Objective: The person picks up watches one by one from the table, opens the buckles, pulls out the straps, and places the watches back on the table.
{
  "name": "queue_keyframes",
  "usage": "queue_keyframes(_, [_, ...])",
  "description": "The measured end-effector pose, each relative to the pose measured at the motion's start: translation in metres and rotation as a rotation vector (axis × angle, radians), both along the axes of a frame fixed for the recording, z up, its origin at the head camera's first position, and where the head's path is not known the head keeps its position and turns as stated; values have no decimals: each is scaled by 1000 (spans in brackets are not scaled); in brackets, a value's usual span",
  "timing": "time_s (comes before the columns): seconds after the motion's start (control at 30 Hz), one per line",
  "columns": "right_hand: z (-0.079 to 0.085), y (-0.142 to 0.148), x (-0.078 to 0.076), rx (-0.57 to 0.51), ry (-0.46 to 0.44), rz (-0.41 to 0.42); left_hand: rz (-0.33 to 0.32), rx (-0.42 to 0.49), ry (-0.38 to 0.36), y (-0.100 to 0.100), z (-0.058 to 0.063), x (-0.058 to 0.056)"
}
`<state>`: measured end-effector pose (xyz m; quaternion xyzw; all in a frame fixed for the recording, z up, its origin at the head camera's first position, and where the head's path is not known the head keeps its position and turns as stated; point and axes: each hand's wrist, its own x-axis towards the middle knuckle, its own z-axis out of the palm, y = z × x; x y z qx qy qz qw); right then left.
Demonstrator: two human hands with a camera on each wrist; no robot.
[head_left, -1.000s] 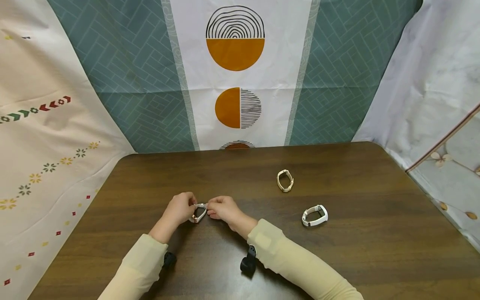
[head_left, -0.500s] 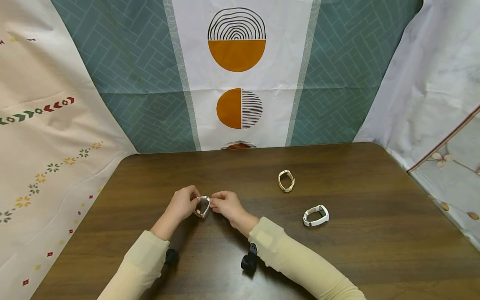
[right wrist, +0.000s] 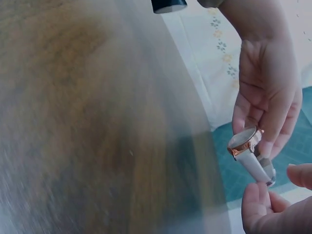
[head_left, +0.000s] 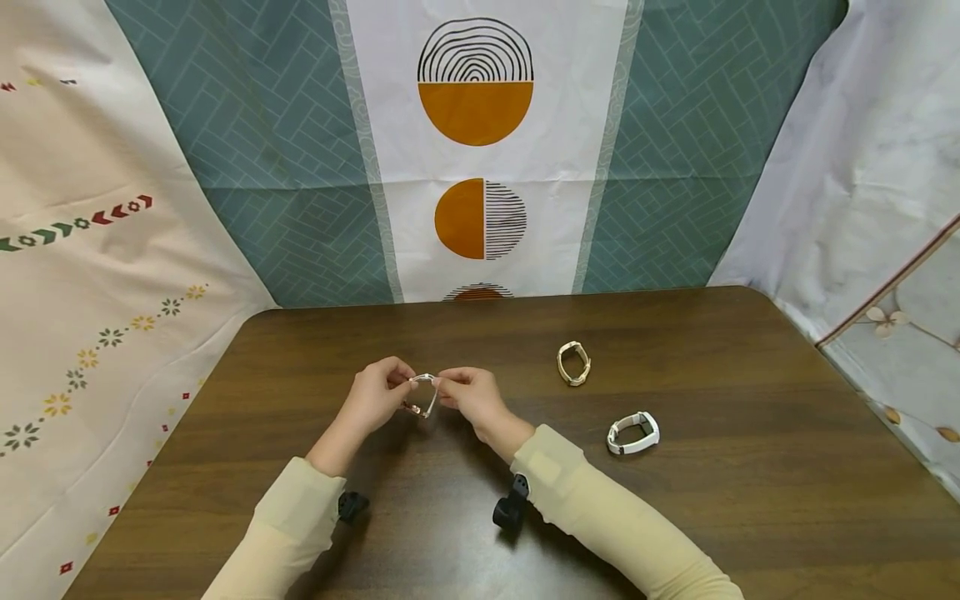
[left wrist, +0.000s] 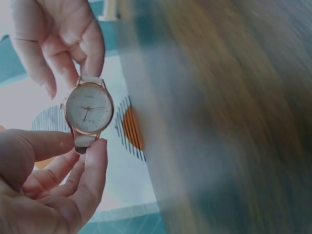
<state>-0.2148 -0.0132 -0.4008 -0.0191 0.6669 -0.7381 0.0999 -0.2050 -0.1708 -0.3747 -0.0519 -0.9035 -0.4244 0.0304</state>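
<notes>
A wristwatch [left wrist: 87,108] with a round white dial, rose-gold case and white strap is held up over the table. My left hand [head_left: 378,396] pinches its strap right beside the case, thumb on one side and fingers on the other. At the strap's other end is my right hand [head_left: 474,400], its fingertips touching the strap. In the right wrist view the right thumb [right wrist: 300,175] stands apart from the strap [right wrist: 251,163]. The dial faces the left wrist camera and is hidden in the head view.
On the brown wooden table [head_left: 712,508], a gold-coloured band [head_left: 573,364] lies toward the back right. Nearer lies a white band with a long, curved front [head_left: 633,433]. Black wrist cameras [head_left: 510,507] hang under both cream sleeves. Patterned cloths [head_left: 300,208] surround the table's back and sides.
Both hands have moved right and away from the body, carrying the wristwatch with them. The two bands on the right side of the table lie where they were.
</notes>
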Motion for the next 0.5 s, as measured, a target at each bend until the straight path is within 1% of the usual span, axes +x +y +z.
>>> queue_keyframes(0.13, [5,10,-3,5,6,4,-24,155,-50,6,1,-1])
queue_keyframes(0.2, [7,15,-3,9,8,9,-35,215,-66,9,2,-3])
queue_keyframes(0.4, [16,29,-4,38,22,-1,-64,323,-89,20,5,-7])
queue_keyframes(0.5, [18,36,-5,35,14,1,-72,358,-102,25,5,-8])
